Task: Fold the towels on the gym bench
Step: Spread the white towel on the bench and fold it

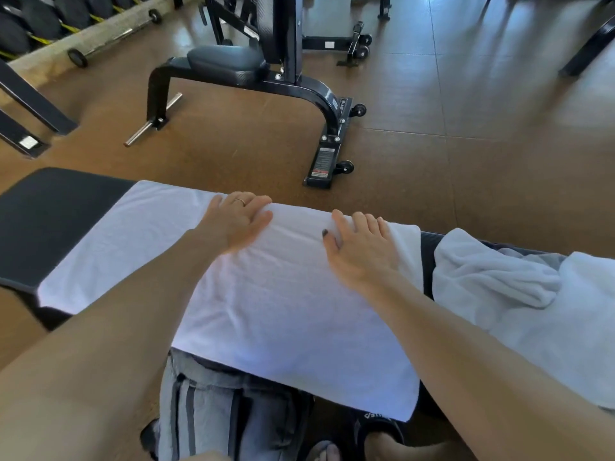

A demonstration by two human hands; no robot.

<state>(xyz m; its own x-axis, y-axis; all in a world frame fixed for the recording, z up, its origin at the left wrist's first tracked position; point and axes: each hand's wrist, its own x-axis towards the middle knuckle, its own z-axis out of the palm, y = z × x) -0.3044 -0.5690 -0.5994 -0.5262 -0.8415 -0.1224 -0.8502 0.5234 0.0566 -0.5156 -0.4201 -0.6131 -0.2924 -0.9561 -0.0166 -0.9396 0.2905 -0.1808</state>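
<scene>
While both hands, left hand (238, 221) and right hand (361, 247), press flat, the towel (266, 294) lies beneath.

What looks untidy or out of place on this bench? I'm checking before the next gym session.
The crumpled towels at the bench's right end lie in a loose heap, unfolded. The flat towel under the left hand and right hand overhangs the near edge. Nothing looks damaged.

Both flat hands (238, 224) (361, 249) on white towel (266, 294) over bench (50, 214)
</scene>
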